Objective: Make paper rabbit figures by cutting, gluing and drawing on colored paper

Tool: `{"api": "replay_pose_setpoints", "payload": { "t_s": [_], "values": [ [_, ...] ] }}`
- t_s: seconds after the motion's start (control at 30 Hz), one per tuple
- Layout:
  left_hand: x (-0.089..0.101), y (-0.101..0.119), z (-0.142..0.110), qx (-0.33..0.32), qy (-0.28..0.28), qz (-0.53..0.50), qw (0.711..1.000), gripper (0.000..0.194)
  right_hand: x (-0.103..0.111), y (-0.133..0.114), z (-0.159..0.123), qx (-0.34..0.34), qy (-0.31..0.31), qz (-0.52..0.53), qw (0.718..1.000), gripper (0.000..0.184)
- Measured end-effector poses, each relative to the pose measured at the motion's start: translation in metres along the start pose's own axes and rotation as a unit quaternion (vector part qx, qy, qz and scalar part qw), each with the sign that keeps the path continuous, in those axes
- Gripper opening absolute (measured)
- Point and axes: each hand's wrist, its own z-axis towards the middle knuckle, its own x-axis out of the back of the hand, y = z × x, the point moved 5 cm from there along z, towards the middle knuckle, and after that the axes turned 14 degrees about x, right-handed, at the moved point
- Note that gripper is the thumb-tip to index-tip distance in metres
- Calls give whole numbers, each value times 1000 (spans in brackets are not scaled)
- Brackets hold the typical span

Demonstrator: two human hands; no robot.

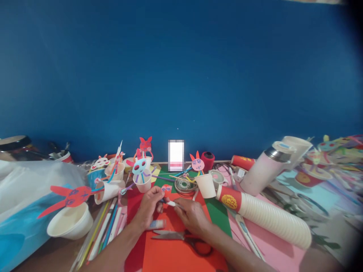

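Observation:
My left hand (150, 206) is closed with thumb and fingertips pinched. At its fingertips is a small pinkish-red paper cutout (166, 188) with two blue eyes drawn on it. My right hand (193, 214) is closed around a slim white pen (171, 203), whose tip points left toward my left fingers. A small dark part shows between the two hands, too blurred to name. Below them, black-handled scissors (195, 241) lie on red paper (167, 255), blades to the left. A small glue tube (157, 224) lies by my left wrist.
Paper cups with paper rabbit faces stand around, including a white cup (206, 186) and a tipped cup (109, 190). A stack of cups (272, 215) and a thermos (263, 166) lie right. Pipe cleaners (107, 223) lie left. A tape roll (185, 185) sits behind my hands.

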Motion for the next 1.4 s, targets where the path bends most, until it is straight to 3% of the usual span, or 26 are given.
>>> {"api": "replay_pose_setpoints", "payload": {
  "t_s": [0.37,0.53,0.6,0.7,0.8,0.87,1.07,1.2,1.4],
  "values": [
    [3,-2,1,2,10,7,1000,18,0,2,0,-10,0,-11,1000,16],
    [1,-1,0,-12,11,17,1000,18,2,9,-1,-60,51,111,991,17],
    [1,-1,0,-17,10,14,1000,18,3,18,-1,-119,91,208,967,20],
    [1,0,-1,-11,14,-10,1000,19,2,28,1,-200,120,372,898,25],
    [-3,3,-4,-5,4,-49,999,18,4,26,3,-213,157,509,819,28],
    [-9,4,-8,1,-22,-66,998,14,5,20,3,-198,183,549,791,28],
    [-30,4,-20,36,-136,-86,986,9,-2,-1,6,-165,173,572,785,23],
    [-31,1,-20,56,-140,-121,981,10,2,6,4,-201,224,519,800,23],
    [-36,-1,-22,81,-135,-152,976,19,10,7,4,-197,231,451,839,20]
  ]
}}
